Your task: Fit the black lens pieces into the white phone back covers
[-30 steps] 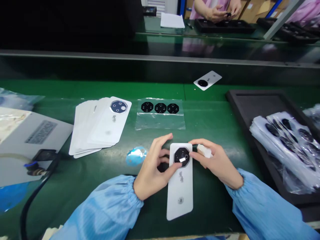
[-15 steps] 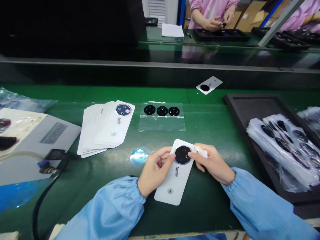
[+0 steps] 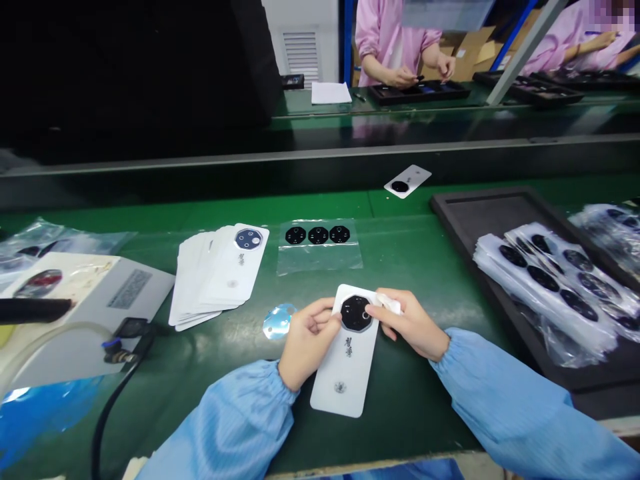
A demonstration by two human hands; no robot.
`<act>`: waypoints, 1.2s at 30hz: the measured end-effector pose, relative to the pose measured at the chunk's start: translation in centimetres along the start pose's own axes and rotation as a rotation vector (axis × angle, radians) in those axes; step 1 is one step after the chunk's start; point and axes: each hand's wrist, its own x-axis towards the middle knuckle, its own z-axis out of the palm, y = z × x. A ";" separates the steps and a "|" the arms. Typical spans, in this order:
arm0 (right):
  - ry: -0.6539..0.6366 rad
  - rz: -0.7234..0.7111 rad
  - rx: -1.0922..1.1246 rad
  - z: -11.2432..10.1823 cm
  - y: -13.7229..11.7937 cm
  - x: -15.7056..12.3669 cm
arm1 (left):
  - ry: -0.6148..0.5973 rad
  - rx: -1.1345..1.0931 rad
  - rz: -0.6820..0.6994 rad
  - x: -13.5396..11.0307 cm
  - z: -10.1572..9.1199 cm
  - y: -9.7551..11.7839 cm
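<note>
A white phone back cover [image 3: 345, 373] with dark lettering lies tilted in front of me at the table's near side. A black octagonal lens plate [image 3: 356, 313] sits on its upper end. My left hand [image 3: 310, 340] pinches the cover's left edge, with the thumb beside the plate. My right hand [image 3: 413, 323] is closed at the upper right edge, its thumb on the plate's right rim. Tucked in the right fingers is a small white wad [image 3: 390, 303], cloth or tissue. Just left of my left hand lies a clear bluish film piece [image 3: 278, 321].
A fanned stack of white back covers [image 3: 220, 280] lies at left, near a white box device [image 3: 125, 293] with a hose. A clear strip [image 3: 320, 260] carries three black plates. At right, a dark tray [image 3: 450, 207] holds bagged plates. One cover [image 3: 410, 181] lies far back. Co-workers sit across.
The camera view has shifted, so the whole scene sits a little differently. Both my hands keep the same hold on the phone back cover. A co-worker's hands have moved apart over a tray.
</note>
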 end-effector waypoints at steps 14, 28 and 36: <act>0.042 -0.201 -0.204 0.7 0.1 -0.5 | 0.071 0.090 0.091 -0.2 0.0 -0.1; 0.153 -0.082 0.053 0.4 0.4 0.1 | -0.121 0.062 0.069 -0.9 0.4 -0.6; 0.423 -0.095 0.133 -2.3 0.4 2.0 | 0.122 0.280 0.087 9.8 -0.7 5.5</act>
